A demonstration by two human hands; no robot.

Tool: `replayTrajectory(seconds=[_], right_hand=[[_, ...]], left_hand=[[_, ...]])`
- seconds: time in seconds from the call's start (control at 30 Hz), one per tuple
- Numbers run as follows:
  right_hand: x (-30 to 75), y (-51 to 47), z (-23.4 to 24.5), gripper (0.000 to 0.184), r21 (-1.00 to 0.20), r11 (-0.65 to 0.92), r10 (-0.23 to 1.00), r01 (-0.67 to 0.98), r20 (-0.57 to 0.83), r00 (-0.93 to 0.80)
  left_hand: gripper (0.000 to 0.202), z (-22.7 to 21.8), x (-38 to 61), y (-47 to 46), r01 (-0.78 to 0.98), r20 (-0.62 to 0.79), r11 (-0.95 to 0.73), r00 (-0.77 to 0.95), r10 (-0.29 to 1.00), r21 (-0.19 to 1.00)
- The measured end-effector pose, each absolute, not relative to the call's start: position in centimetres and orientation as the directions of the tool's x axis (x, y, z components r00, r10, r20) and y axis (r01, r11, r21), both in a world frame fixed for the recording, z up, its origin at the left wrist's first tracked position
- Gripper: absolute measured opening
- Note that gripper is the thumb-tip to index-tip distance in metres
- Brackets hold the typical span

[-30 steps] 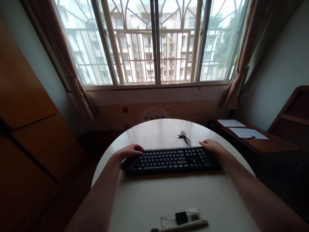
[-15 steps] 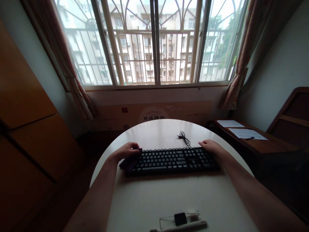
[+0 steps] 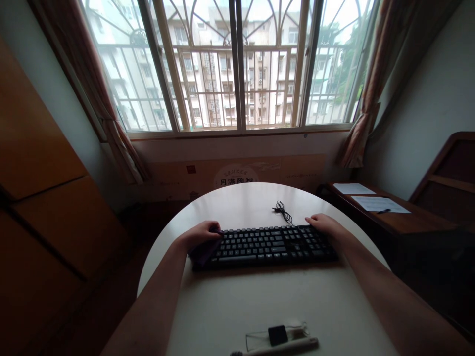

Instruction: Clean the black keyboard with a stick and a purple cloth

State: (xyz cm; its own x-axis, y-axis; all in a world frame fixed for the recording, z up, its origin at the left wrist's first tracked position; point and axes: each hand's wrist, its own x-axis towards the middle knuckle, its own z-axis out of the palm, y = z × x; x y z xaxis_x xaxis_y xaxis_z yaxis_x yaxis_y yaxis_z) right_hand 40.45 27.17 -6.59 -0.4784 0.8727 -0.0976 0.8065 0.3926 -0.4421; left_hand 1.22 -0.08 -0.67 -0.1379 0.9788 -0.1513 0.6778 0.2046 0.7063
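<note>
A black keyboard (image 3: 260,245) lies across the white round table (image 3: 237,301), its keys facing up. My left hand (image 3: 202,233) is closed on a dark purple cloth (image 3: 203,253), pressing it at the keyboard's left end, where it covers some keys. At the far right corner, my right hand (image 3: 326,226) grips the keyboard's edge, thumb on top and the other fingers hidden. Behind the keyboard lies its bundled black cable (image 3: 284,213).
Near the table's front lie a white-handled brush (image 3: 282,346), a small black square piece (image 3: 277,335) and a thin wire tool (image 3: 256,341). To the right, a brown wooden table (image 3: 419,225) bears papers (image 3: 380,203) and a pen. A window and curtains are beyond.
My left hand has slid slightly right with the cloth along the keyboard's left end. My right hand and the keyboard look unmoved.
</note>
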Motion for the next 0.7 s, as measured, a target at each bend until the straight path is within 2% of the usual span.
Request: replayTrajectory(seconds=[0.33, 0.7], right_hand=[[40.4, 27.4, -6.8, 0.051, -0.432, 0.392, 0.877, 0.812, -0.092, -0.472], [40.3, 27.1, -6.6, 0.05, -0.429, 0.39, 0.882, 0.815, -0.08, -0.464]], left_hand=[[0.023, -0.9, 1.2, 0.1, 0.62, -0.211, 0.271, -0.17, 0.962, 0.736], [0.027, 0.2, 1.9, -0.1, 0.669, -0.237, 0.291, -0.174, 0.956, 0.684]])
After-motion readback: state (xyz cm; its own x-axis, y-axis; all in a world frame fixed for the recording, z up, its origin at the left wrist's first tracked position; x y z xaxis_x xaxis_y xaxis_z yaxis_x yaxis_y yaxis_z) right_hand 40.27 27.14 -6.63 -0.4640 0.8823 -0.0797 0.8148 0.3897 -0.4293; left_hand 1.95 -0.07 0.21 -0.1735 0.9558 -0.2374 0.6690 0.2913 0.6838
